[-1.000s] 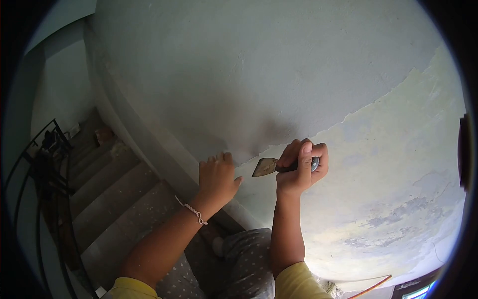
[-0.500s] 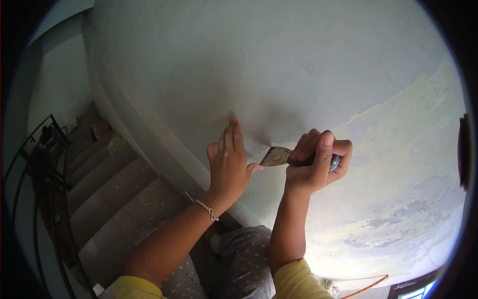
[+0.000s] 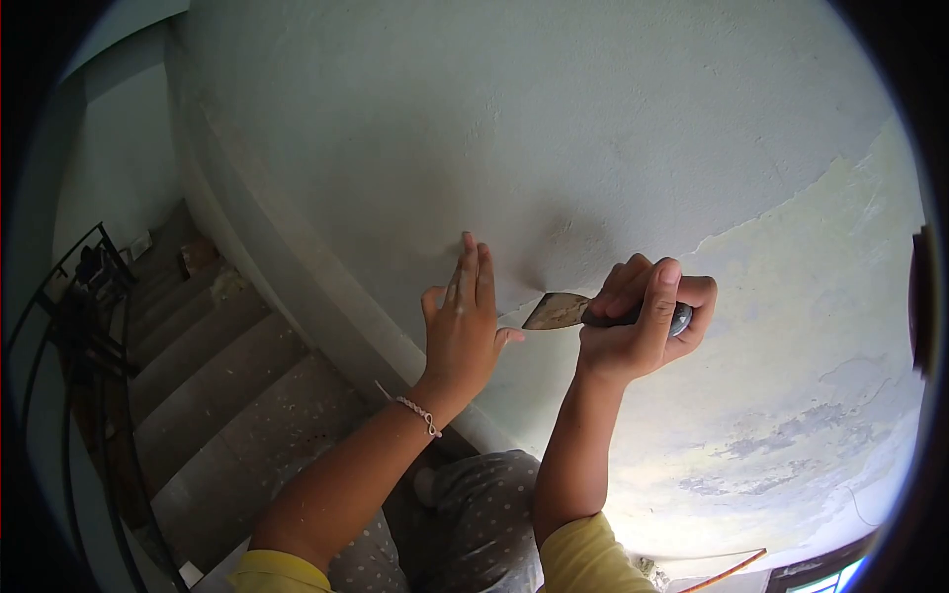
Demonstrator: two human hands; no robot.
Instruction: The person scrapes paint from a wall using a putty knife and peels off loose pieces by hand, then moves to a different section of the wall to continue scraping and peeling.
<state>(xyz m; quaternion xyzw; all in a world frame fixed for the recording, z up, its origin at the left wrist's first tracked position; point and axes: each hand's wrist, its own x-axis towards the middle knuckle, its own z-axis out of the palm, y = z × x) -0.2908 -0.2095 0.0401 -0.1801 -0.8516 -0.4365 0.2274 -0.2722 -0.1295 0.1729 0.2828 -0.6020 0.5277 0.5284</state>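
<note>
While my right hand [image 3: 647, 318] grips the dark handle of a scraper [image 3: 556, 311], with fingers curled around it and thumb across it, my left hand [image 3: 463, 331] grasps nothing, its fingers stretched out in front of the wall [image 3: 554, 89]. The scraper sits between my two hands, its stained blade pointing toward my left thumb, near the ragged lower edge of the grey coat [image 3: 395, 168]. Whether the blade or my left fingertips touch the wall, I cannot tell. Above both hands the grey coat spreads wide; below and right of my right hand is a paler patch [image 3: 712, 376] with flaking spots. Left of my left hand, steps [image 3: 247, 390] run beside a dark railing [image 3: 87, 336]. A braided bracelet [image 3: 417, 407] circles my left wrist, and dotted trousers [image 3: 484, 504] show beneath my forearms.
</note>
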